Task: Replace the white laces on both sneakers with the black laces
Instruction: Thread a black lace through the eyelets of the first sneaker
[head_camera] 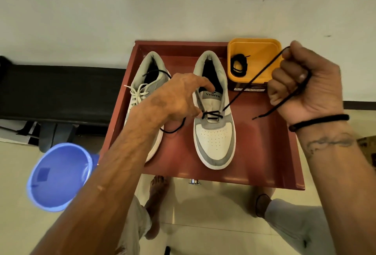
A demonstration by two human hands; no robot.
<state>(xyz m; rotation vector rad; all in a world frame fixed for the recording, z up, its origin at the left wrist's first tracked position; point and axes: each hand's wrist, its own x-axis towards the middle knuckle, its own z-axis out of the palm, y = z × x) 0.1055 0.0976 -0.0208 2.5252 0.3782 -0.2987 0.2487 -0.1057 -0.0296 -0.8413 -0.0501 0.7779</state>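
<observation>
Two grey-and-white sneakers stand toe-toward-me on a red tray (262, 159). The left sneaker (142, 89) keeps its white lace (138, 93). The right sneaker (213, 132) has a black lace (250, 83) threaded through its lowest eyelets. My left hand (179, 98) pinches one end of this lace at the left eyelets, and that end loops across the left sneaker. My right hand (303, 85) grips the other end, pulled taut up and to the right, with the tip dangling below my fist.
A yellow tub (264, 51) at the tray's back right holds a coiled black lace (239, 65). A blue plastic bucket (59, 175) stands on the floor to the left, and a black bench (61, 89) lies behind it. My bare feet are below the tray's front edge.
</observation>
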